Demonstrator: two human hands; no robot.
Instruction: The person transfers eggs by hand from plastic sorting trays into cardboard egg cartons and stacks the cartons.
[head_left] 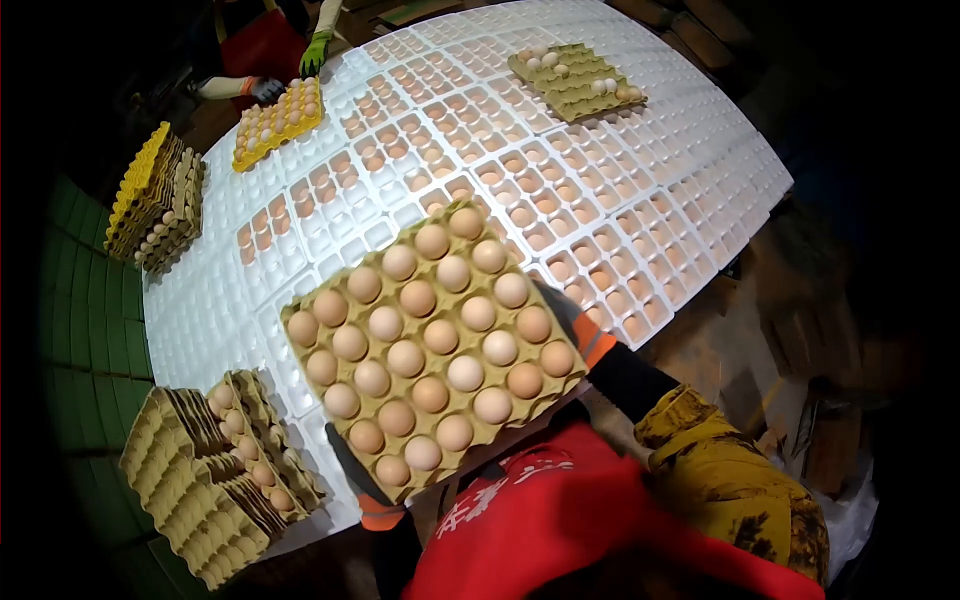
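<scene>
I hold a pulp egg tray [470, 343] over the near part of the table, slightly tilted, with rows of brown and pale eggs [417, 297] in its cups. My left hand [352, 462], in a dark glove with an orange cuff, grips its near left edge. At the right edge my right hand [568, 310], gloved the same way, is closed on the tray; the tray hides most of its fingers. Beneath and beyond it spread white plastic egg trays [215, 290], many cups on the right side filled with eggs.
Pulp trays [185, 490] with some eggs stand at the near left. Yellow and grey tray stacks [150, 190] sit farther left. A partly filled tray [580, 100] lies at the back right. Across the table, a co-worker's gloved hands [315, 55] are at a yellow egg tray [262, 153].
</scene>
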